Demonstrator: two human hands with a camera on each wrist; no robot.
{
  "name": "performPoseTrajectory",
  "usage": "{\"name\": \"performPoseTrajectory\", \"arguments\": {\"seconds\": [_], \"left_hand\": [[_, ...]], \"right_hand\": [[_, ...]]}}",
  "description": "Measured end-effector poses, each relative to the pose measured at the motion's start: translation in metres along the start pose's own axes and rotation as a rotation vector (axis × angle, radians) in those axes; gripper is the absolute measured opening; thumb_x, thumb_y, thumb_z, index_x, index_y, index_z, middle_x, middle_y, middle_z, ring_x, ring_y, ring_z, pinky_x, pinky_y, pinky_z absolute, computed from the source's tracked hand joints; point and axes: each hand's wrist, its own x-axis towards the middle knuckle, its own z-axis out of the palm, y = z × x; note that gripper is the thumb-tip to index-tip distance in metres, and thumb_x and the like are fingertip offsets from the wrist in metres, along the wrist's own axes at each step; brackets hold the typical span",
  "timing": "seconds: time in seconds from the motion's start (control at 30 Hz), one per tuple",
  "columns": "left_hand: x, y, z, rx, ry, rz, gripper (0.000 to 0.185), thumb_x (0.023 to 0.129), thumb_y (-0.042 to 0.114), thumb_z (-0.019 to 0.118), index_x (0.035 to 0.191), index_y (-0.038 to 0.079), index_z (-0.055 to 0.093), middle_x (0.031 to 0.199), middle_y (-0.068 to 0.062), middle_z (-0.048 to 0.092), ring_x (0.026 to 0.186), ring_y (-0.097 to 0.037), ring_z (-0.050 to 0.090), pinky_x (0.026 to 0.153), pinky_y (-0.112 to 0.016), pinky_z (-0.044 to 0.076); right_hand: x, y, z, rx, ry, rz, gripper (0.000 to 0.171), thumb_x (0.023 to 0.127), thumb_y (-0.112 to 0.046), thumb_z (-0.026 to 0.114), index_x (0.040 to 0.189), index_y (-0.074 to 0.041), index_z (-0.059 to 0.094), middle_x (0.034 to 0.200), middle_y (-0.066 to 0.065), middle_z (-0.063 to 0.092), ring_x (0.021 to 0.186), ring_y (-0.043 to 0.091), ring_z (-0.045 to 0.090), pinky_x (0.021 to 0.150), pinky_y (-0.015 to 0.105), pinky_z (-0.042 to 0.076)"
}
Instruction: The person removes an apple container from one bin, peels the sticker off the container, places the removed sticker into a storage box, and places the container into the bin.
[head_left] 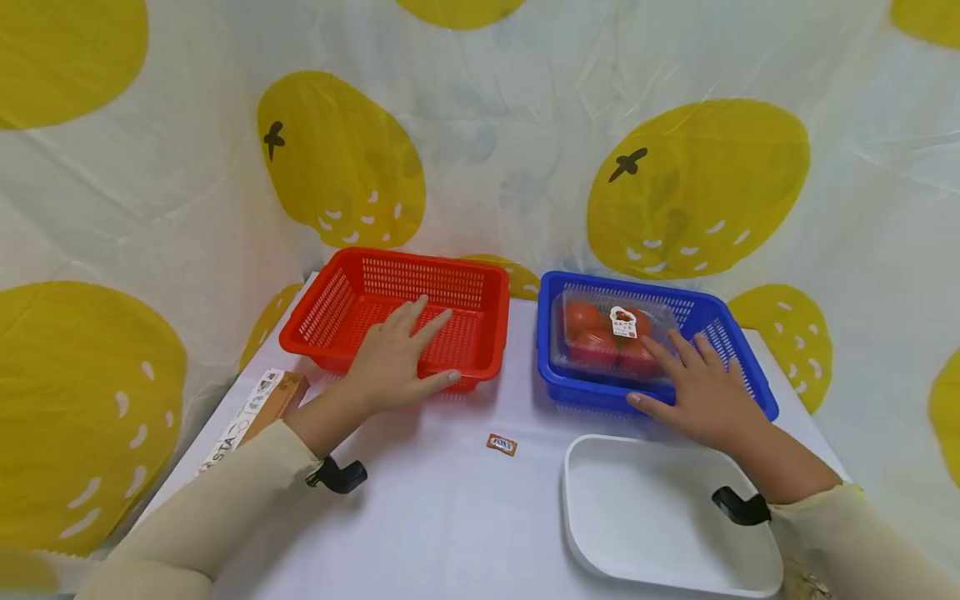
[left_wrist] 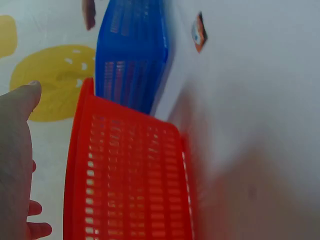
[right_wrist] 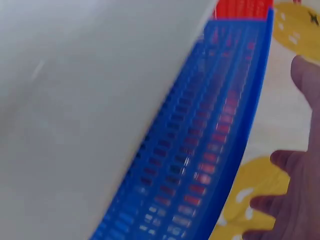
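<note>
My left hand (head_left: pixel 393 358) hovers with fingers spread over the near side of a red plastic basket (head_left: pixel 315 350), holding nothing. The basket's slotted wall (left_wrist: pixel 135 170) fills the lower left wrist view. On the right, a blue basket (head_left: pixel 551 383) holds a clear plastic pack of tomatoes (head_left: pixel 596 346) with a white label. My right hand (head_left: pixel 708 396) is above that basket's near right part, fingers spread, fingertips close to the pack; whether they touch it I cannot tell. In the right wrist view, the right hand (right_wrist: pixel 305 165) is partly cut off at the edge.
A white tub (head_left: pixel 667 508) stands in front of the blue basket. A small orange packet (head_left: pixel 502 444) lies mid-table. At the left edge, behind my left forearm, is a brown and white box (head_left: pixel 258 408). A fruit-printed curtain (head_left: pixel 495 167) surrounds the table.
</note>
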Motion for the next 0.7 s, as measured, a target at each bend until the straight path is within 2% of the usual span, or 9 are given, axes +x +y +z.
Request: {"name": "performPoseTrajectory", "arguments": {"seconds": [0.1, 0.23, 0.47, 0.7], "left_hand": [[0.007, 0.012, 0.002, -0.033, 0.035, 0.007, 0.098, 0.091, 0.079, 0.059, 0.171, 0.031, 0.028, 0.175, -0.013, 0.024, 0.157, -0.039, 0.028, 0.113, -0.068, 0.043], [0.019, 0.030, 0.003, -0.064, 0.060, 0.021, 0.096, 0.091, 0.078, 0.060, 0.170, 0.030, 0.031, 0.174, -0.012, 0.027, 0.157, -0.037, 0.031, 0.115, -0.066, 0.043], [0.036, 0.062, 0.010, -0.124, 0.056, 0.080, 0.093, 0.093, 0.076, 0.059, 0.169, 0.028, 0.034, 0.174, -0.013, 0.028, 0.157, -0.037, 0.032, 0.117, -0.064, 0.042], [0.048, 0.087, 0.020, -0.176, 0.068, 0.116, 0.090, 0.095, 0.072, 0.060, 0.169, 0.027, 0.035, 0.175, -0.013, 0.027, 0.158, -0.034, 0.032, 0.117, -0.060, 0.043]], "right_hand": [[0.007, 0.011, -0.004, 0.035, 0.020, -0.043, 0.101, 0.096, -0.072, 0.061, 0.172, -0.016, 0.023, 0.171, 0.032, 0.021, 0.154, 0.062, 0.014, 0.113, 0.087, 0.013], [0.017, 0.026, -0.005, 0.059, 0.045, -0.093, 0.097, 0.097, -0.064, 0.066, 0.170, -0.014, 0.027, 0.170, 0.030, 0.026, 0.151, 0.060, 0.024, 0.114, 0.083, 0.022], [0.031, 0.046, -0.010, 0.094, 0.058, -0.120, 0.092, 0.099, -0.057, 0.069, 0.170, -0.015, 0.028, 0.168, 0.031, 0.029, 0.149, 0.060, 0.028, 0.111, 0.084, 0.027], [0.043, 0.060, -0.018, 0.140, -0.010, -0.080, 0.096, 0.098, -0.059, 0.069, 0.171, -0.016, 0.024, 0.169, 0.029, 0.025, 0.151, 0.059, 0.024, 0.106, 0.087, 0.027]]}}
